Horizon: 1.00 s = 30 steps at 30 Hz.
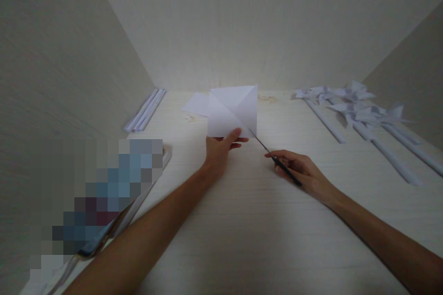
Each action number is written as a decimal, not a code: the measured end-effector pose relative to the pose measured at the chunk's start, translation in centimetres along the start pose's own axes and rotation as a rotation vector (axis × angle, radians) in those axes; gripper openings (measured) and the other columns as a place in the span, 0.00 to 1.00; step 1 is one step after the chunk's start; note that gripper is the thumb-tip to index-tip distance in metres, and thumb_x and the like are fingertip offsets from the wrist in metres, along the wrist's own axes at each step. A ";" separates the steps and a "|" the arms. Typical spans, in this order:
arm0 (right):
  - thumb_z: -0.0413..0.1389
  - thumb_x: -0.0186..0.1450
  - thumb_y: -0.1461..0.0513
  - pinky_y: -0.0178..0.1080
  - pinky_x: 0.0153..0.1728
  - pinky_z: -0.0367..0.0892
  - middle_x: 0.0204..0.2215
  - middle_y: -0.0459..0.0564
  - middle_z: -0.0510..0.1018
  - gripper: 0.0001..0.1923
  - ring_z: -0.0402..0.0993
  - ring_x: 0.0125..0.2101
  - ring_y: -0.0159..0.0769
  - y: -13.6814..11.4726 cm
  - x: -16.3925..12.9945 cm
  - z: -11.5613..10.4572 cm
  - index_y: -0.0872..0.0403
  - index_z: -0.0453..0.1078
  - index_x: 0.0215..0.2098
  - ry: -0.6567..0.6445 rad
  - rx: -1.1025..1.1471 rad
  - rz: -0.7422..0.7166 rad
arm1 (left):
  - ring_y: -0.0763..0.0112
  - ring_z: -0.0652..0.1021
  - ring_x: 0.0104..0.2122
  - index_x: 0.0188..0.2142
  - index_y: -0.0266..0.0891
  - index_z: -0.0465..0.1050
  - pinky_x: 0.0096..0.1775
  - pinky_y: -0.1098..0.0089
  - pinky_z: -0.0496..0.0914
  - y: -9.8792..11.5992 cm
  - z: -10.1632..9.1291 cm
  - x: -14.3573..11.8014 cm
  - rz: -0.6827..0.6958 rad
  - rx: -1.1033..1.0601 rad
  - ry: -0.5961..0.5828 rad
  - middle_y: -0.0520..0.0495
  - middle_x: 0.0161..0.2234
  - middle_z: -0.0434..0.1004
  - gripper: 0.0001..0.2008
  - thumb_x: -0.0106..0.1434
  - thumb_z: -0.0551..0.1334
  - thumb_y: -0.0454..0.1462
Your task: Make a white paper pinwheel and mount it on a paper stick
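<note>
left hand (pixel 218 149) grasps creased paper square (pixel 232 110) at centre frame; right hand (pixel 300 171) clenched on scissors (pixel 273 157); risk: loose grip lets the cut wander off the crease.

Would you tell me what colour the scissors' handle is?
Black, on the scissors in the right hand; head view.

Bare forearms — no sleeves, no rings

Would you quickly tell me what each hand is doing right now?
Left hand: closed on the lower edge of the creased white paper square.
Right hand: closed on the scissors, tips at the paper's corner.
</note>
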State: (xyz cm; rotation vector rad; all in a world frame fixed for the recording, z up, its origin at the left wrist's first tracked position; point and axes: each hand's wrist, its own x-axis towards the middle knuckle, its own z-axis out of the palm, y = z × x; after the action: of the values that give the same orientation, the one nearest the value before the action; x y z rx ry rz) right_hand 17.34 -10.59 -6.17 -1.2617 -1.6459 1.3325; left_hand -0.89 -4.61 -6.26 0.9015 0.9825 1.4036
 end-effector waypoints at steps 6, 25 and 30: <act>0.52 0.57 0.56 0.31 0.18 0.50 0.19 0.42 0.59 0.18 0.54 0.19 0.26 0.0 0.0 0.0 0.55 0.64 0.44 -0.002 -0.002 -0.007 | 0.74 0.76 0.21 0.28 0.34 0.70 0.22 0.77 0.67 0.1 0.0 0.0 -0.002 -0.011 -0.001 0.48 0.26 0.75 0.12 0.43 0.65 0.38; 0.53 0.56 0.55 0.30 0.17 0.50 0.18 0.42 0.57 0.19 0.54 0.18 0.26 -0.2 0.0 0.2 0.56 0.65 0.43 0.020 -0.006 -0.006 | 0.75 0.75 0.20 0.28 0.34 0.71 0.21 0.77 0.67 0.0 -0.1 0.1 -0.005 -0.006 -0.001 0.49 0.25 0.75 0.12 0.43 0.66 0.38; 0.53 0.55 0.55 0.30 0.17 0.51 0.18 0.42 0.59 0.18 0.54 0.18 0.26 -0.2 0.0 0.2 0.56 0.67 0.42 0.045 -0.012 -0.010 | 0.75 0.75 0.20 0.28 0.34 0.71 0.21 0.77 0.67 0.0 -0.1 0.1 -0.006 -0.008 0.005 0.49 0.25 0.75 0.12 0.42 0.66 0.38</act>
State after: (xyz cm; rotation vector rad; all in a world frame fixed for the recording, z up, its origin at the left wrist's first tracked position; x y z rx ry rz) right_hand 17.10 -10.64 -6.00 -1.2797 -1.6287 1.2811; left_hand -0.98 -4.51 -6.30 0.8891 0.9814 1.4045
